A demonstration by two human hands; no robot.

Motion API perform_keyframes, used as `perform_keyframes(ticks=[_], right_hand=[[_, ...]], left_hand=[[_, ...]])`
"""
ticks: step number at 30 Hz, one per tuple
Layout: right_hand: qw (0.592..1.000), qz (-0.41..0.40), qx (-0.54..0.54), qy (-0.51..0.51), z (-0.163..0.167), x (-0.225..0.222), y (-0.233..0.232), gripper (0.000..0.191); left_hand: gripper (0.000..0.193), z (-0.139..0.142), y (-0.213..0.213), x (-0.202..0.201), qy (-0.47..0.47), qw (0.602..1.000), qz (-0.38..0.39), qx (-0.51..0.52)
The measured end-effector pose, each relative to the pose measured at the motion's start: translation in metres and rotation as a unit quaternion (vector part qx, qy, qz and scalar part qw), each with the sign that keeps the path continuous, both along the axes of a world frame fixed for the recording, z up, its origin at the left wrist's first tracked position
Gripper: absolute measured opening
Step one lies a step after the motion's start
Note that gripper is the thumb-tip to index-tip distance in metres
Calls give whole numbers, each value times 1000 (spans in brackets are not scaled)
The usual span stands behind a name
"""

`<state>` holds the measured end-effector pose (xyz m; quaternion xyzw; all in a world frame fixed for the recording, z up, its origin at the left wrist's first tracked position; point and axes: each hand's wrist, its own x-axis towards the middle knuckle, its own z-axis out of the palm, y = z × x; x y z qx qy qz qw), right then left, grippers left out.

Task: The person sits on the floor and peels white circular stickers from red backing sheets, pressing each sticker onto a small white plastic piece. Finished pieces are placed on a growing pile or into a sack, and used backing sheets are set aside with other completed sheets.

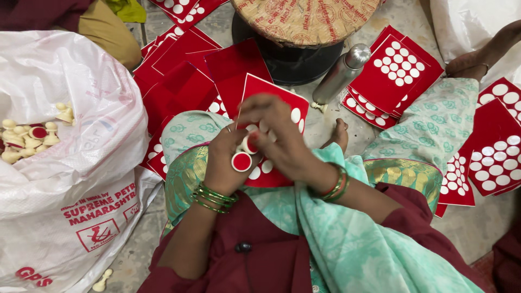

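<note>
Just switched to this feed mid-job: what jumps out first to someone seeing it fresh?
The bright red felt sheets punched with white circles, fanned over the floor around the seated person. At centre, the left hand holds a small round piece with a red felt disc on its base, while the right hand works at another piece above a red sheet on the lap. At left, a big white sack gapes open, full of cream chess pawns.

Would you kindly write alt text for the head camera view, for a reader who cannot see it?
Seen from above, a seated person's left hand and right hand work together at a cream piece with a round red base, over a red sheet of punched-out circles on the lap. A white sack of cream pawns lies at left, with more red sheets and a steel bottle on the floor.
</note>
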<state>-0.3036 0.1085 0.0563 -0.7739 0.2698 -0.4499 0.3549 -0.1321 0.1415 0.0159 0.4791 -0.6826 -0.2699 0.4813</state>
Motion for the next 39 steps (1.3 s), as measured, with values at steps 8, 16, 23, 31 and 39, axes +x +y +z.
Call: perform_keyframes(ticks=[8,16,23,31,39], right_hand=[[995,-41,88,14,-28,-44,-57,40],[971,-67,230,-21,-64,-66,-70,18],[976,-79,201,-26,-60,-60,-66,16],[980,-82,175,37,-32,-45,-72,17],[962,-157,-132,178,-25,-65,-183,18]], left_hand=[[21,25,3,23,70,991,-96,60],[46,-40,-35,150,408,908,77,48],[79,-45,-72,319,775,619,128,5],[65,-47,-53,60,177,975,-43,130],[51,-63,-60,38,299,921,-59,244]])
